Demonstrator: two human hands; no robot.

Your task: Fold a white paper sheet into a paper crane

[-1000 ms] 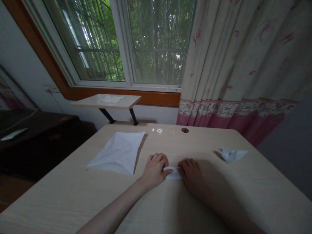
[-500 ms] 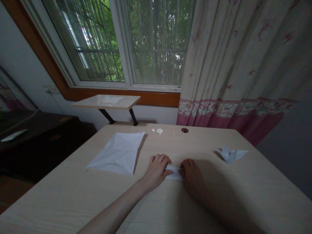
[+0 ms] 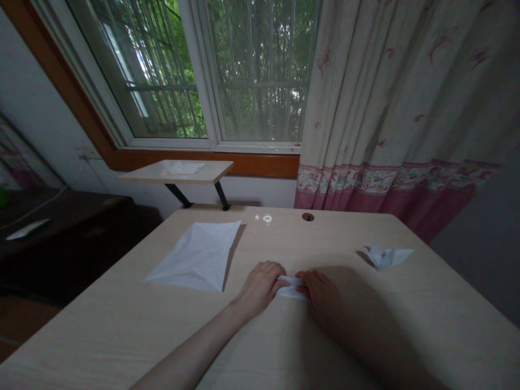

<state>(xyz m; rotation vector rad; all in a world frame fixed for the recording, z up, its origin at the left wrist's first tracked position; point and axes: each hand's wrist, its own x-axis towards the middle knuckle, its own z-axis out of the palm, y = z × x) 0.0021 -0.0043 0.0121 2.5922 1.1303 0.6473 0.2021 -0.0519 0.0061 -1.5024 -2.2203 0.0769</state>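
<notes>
The grip is on at both ends: the left hand (image 3: 262, 284) pinches one side of the small folded paper (image 3: 291, 291), the right hand (image 3: 323, 292) pinches the other, thumbs on the near side, fingers curled along the far edge. And where's that paper? Flat on the pale worktop (image 3: 244, 346), on the near side of the brown cable grommet (image 3: 307, 217), a touch to its left. Watch the fingers! Against half a second ago, the right hand's fingertips reach further in, and the gap between the hands has narrowed.

Left of the grommet and nearer lies the creased white sheet (image 3: 199, 257), a corner lifted to throw a shadow; it's holding its place. So is the winged paper bird (image 3: 385, 257), sitting well to the grommet's right. Beyond the grommet and to its left, the raised shelf (image 3: 219, 167) on black legs carries a thin white paper (image 3: 184, 168). Behind the grommet, to the right, hangs the floral curtain (image 3: 365, 108), pink along the bottom.
</notes>
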